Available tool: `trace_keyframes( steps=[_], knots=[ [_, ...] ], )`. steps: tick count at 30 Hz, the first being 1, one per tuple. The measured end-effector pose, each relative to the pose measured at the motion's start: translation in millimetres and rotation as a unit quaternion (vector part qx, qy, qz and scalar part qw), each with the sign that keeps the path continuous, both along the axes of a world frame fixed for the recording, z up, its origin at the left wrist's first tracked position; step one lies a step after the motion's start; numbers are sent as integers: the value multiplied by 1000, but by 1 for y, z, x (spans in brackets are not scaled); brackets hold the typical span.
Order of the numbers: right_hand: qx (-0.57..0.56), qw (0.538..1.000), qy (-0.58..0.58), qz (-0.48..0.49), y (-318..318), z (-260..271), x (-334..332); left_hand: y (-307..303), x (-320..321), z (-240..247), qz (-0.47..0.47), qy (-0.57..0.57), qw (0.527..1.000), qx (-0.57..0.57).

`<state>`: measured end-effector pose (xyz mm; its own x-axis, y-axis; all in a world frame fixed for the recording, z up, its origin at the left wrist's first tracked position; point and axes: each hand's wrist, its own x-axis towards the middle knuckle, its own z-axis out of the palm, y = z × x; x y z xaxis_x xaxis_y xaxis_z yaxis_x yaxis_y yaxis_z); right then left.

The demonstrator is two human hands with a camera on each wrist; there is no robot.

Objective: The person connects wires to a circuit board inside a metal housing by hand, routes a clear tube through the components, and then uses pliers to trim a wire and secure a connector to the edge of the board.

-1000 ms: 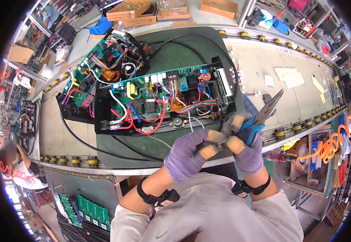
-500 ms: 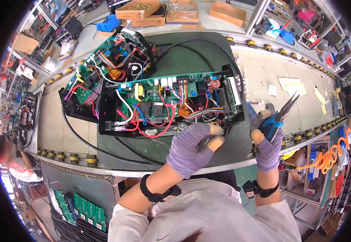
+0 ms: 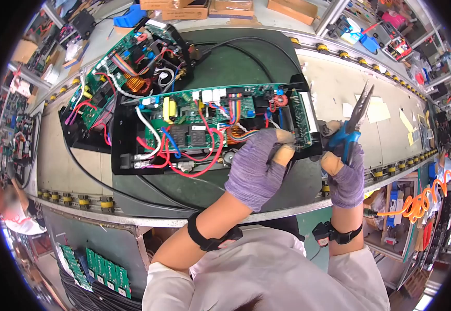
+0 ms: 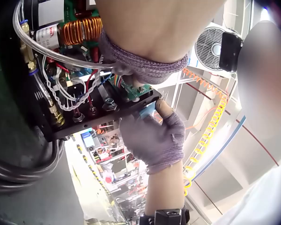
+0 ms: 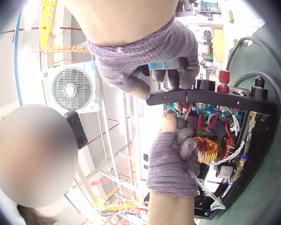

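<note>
An opened black metal case [image 3: 124,140] holds a green circuit board [image 3: 189,111], coloured wires and a copper coil. My gloved left hand [image 3: 256,166] reaches over its right end, thumb and fingers bent just inside the end panel [image 4: 96,117]. What lies between those fingertips is hidden, so I cannot tell whether they pinch anything. My gloved right hand [image 3: 347,179] grips needle-nose pliers [image 3: 357,114] with blue handles, the tips pointing up and away. In the right wrist view, the right hand's fingers [image 5: 178,77] are close against the panel's outer face.
A second opened case [image 3: 132,67] stands behind at left. Both cases are on a dark green mat [image 3: 225,59], crossed by black cables [image 3: 246,41]. Yellow paper [image 3: 378,111] lies on the bench at right. Rollers [image 3: 83,201] line the bench edges, and cardboard boxes [image 3: 230,9] stand at the back.
The hands first met in front of the case, then parted. The left moved up to the case's right end; the right moved rightward, then beside the end panel, with the pliers turned more upright.
</note>
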<state>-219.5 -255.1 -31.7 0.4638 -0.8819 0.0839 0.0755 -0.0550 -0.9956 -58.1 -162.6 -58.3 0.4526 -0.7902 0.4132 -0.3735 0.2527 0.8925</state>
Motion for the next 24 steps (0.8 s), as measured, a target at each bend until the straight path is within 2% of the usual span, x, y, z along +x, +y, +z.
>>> trace_keyframes(
  steps=[4, 6, 8, 11, 14, 18, 22, 24],
  knots=[
    [-41, 999, -30, 19, -2, -11, -1, -1, 2, -2, -15, -16, 1000, 2],
    [-21, 999, -42, 15, 5, -7, 6, 0, 0, 2, -17, 16, 999, 25],
    [-52, 998, -43, 3, 5, -7, 11, 1, -4, 6, -21, 71, 996, 50],
    [-56, 998, -1, -10, 3, -14, 9, 1, -5, 9, -41, 57, 995, 77],
    [-58, 998, -5, -4, 2, -13, 10, 0, -7, 6, -55, 105, 989, 90],
    [-112, 992, 56, 4, -3, -18, 7, -1, -9, 7, -55, 142, 984, 88],
    [-68, 998, -3, 1, 0, -20, 10, -2, -7, 6, -55, 144, 984, 90],
    [-75, 997, 4, -1, 2, -15, 11, -2, -7, 5, -58, 138, 985, 90]
  ],
)
